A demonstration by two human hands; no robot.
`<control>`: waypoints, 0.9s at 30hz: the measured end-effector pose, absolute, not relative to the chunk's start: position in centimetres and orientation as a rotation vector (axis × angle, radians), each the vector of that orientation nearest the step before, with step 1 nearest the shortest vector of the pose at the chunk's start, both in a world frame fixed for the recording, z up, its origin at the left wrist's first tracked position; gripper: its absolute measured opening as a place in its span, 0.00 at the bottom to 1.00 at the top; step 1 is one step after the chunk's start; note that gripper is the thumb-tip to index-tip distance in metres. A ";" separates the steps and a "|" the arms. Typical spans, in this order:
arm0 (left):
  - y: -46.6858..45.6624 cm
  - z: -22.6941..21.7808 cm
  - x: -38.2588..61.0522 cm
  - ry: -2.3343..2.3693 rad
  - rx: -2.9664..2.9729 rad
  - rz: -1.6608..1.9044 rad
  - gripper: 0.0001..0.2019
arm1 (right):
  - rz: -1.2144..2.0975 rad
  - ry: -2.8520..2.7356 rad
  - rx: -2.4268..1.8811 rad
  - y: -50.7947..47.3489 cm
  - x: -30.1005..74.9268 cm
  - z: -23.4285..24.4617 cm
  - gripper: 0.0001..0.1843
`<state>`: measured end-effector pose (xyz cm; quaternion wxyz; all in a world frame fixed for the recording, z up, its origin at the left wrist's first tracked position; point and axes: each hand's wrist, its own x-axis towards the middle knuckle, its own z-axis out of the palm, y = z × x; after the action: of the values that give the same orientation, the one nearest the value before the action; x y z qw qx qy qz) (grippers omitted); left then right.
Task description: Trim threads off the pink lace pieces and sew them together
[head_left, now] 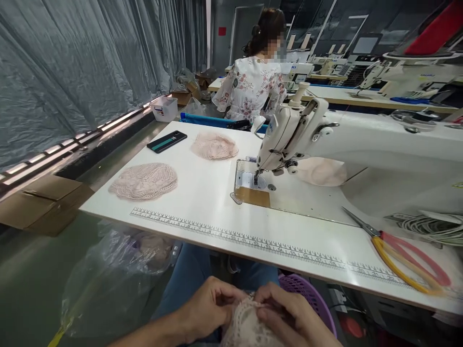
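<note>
Over my lap, in front of the table edge, a beige lace piece (246,324) is held between both hands. My left hand (213,308) pinches its upper left edge, fingers closed. My right hand (282,308) grips the edge just to the right, thumb and fingers pressed together. The lower part of the lace runs out of the bottom of the view. On the table lie more beige pieces: a lace stack (144,181) at the left and a sheer lace piece (214,146) farther back. A smooth beige piece (321,171) lies behind the sewing machine's needle area.
A white sewing machine (289,130) stands on the table (202,193), scissors (394,255) at its right front. A phone (167,141) lies at the back left. Below are a purple basket (307,294) and a plastic bag (115,279). Another person (253,86) sits ahead.
</note>
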<state>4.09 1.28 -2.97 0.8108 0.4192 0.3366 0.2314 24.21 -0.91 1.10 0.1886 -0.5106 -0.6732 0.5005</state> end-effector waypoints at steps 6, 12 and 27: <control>1.2 -3.0 3.4 0.724 0.897 0.430 0.20 | 1.537 -1.653 -1.485 -1.3 24.1 -1.0 0.18; 1.1 -3.7 2.8 0.701 0.943 0.439 0.12 | 1.782 -1.502 -1.393 -0.6 24.0 -1.1 0.22; 0.7 -2.5 1.0 0.734 1.175 0.322 0.29 | 1.734 -1.452 -1.436 -1.4 22.7 -1.8 0.21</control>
<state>1.02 0.70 -2.53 0.7578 0.5391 0.3367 0.1477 22.67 -1.36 -1.83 0.2292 -0.5217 -0.5275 0.6301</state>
